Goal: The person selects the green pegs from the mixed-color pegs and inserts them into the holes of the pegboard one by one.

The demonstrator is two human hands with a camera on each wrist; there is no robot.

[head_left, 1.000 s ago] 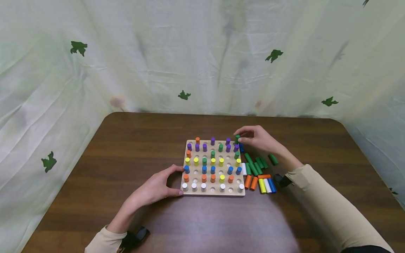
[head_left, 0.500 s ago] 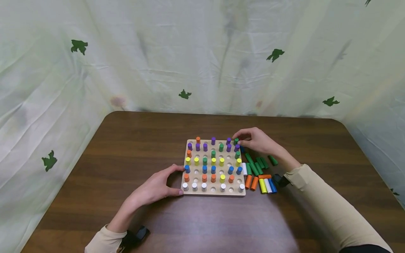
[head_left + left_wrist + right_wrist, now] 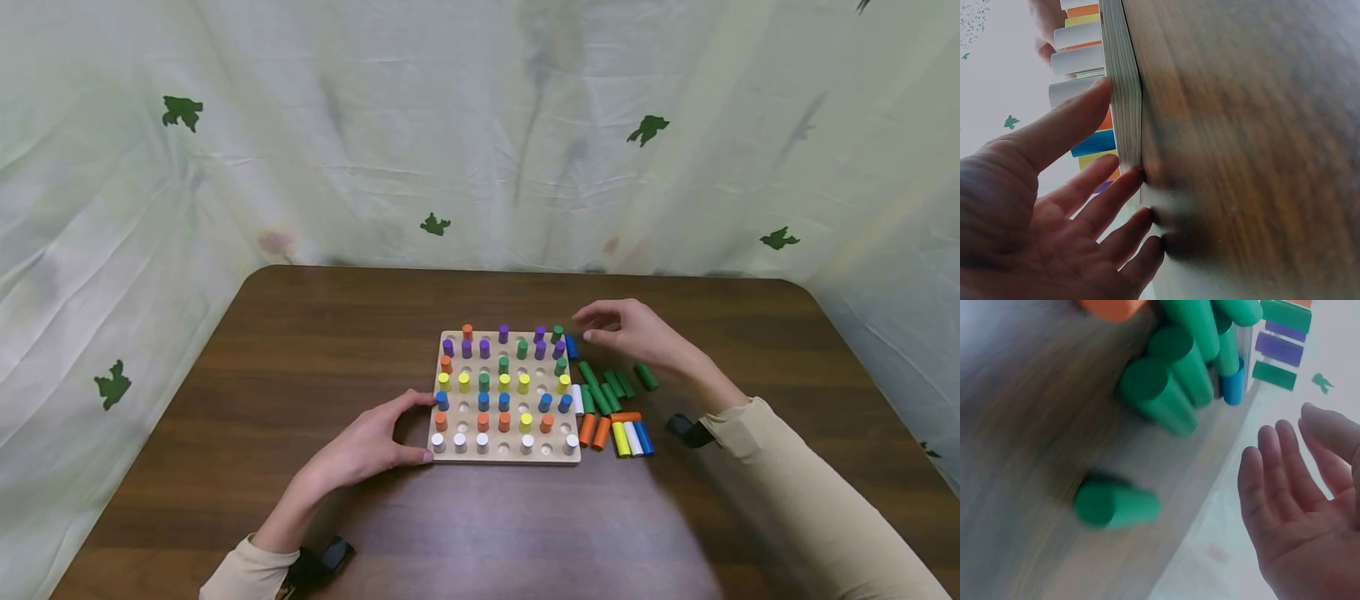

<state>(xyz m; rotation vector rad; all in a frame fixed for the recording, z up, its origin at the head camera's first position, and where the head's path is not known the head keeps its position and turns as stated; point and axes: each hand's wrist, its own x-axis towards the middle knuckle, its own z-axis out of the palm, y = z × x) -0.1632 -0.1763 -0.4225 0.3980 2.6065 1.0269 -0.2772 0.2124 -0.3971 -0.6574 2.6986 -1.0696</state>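
Coloured pegs (image 3: 503, 384) are standing in a wooden board (image 3: 495, 458), which is lying on the surface (image 3: 352, 333) in mid-view. Taking the board as the dial, the left hand (image 3: 366, 444) is resting between eight and nine o'clock, its digits spread apart and touching the edge, probably steadying it against sliding. The right hand (image 3: 632, 332) is hovering at two o'clock, thumb and fingertips apart, holding nothing, near a green peg (image 3: 557, 333) that is standing by the far corner. Loose pegs (image 3: 604, 398) are lying around three o'clock, seemingly grouped there for easy right-handed reach; a blue peg (image 3: 572, 347) is lying just beside the board at two o'clock. No brand, label or writing is showing.
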